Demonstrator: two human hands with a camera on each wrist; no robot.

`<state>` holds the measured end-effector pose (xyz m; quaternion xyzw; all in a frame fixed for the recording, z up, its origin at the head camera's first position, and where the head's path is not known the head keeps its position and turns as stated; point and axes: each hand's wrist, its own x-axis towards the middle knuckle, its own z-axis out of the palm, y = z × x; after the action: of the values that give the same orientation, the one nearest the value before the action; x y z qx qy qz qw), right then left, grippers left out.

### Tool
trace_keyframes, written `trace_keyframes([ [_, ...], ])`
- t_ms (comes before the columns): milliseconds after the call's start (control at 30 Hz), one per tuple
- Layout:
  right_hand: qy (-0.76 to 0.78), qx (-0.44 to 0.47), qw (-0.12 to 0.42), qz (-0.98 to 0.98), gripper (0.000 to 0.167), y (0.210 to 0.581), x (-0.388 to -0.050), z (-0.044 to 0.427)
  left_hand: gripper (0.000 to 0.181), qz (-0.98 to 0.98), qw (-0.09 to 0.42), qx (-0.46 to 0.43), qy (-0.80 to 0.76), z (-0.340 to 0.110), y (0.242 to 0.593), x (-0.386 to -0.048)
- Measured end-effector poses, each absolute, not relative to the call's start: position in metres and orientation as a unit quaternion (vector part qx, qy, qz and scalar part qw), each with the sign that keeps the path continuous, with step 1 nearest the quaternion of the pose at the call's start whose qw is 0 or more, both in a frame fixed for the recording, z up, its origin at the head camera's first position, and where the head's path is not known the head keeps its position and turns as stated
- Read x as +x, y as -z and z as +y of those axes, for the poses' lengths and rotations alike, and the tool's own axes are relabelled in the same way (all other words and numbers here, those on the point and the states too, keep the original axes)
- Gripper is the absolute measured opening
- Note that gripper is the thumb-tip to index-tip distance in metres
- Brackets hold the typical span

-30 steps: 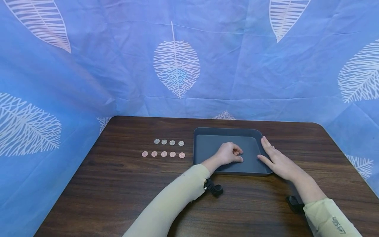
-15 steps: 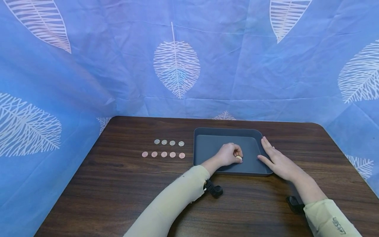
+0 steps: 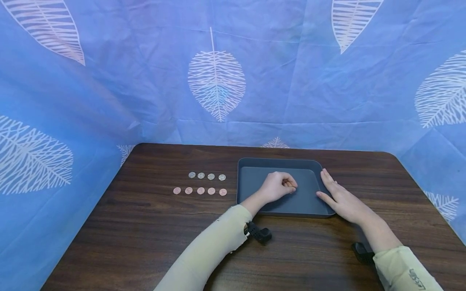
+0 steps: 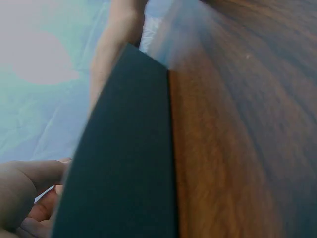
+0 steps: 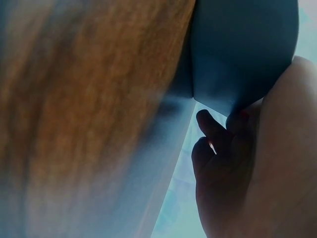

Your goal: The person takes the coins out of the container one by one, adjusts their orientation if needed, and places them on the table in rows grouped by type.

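Over the dark grey tray (image 3: 306,178), my left hand (image 3: 274,188) has thumb and fingertips pinched together. The pale coin seen between them a moment ago is hidden by the fingers now, and no coin shows on the tray floor beside them. My right hand (image 3: 344,200) lies with straight fingers along the tray's right rim, the thumb reaching over the edge. Left of the tray, silver-coloured coins (image 3: 211,176) form a row. Nearer to me runs a row of copper-coloured coins (image 3: 200,191). The left wrist view shows the tray wall (image 4: 124,148) hiding most of the hand.
The dark wooden table (image 3: 145,226) carries the tray and the coin rows. Behind it hangs a blue cloth (image 3: 156,72) with white leaf prints. Black wrist cameras sit under both forearms, the left one (image 3: 260,233) close to the tray's front edge.
My left hand pinched up a pale coin from the tray floor, then rose slightly and shifted left. The right hand has stayed at the tray's right rim.
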<state>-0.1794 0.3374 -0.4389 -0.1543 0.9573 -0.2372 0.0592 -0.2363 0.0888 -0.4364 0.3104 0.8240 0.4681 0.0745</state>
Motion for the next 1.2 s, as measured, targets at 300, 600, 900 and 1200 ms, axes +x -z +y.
trace_keyframes([
  [300,0.24,-0.165,0.058,0.955,0.077,0.439,-0.179,0.338,0.008,0.818,0.036,0.279,-0.501,0.037,0.419,-0.241],
  [600,0.244,-0.167,0.061,0.953,0.077,0.438,-0.179,0.337,0.011,0.832,-0.032,0.223,-0.507,-0.048,0.418,-0.25],
  [900,0.246,-0.163,0.064,0.953,0.077,0.436,-0.178,0.337,0.013,0.853,-0.074,0.111,-0.504,-0.131,0.426,-0.253],
  [1200,0.248,-0.163,0.063,0.953,0.077,0.44,-0.178,0.338,0.009,0.883,-0.101,0.062,-0.455,-0.181,0.434,-0.25],
])
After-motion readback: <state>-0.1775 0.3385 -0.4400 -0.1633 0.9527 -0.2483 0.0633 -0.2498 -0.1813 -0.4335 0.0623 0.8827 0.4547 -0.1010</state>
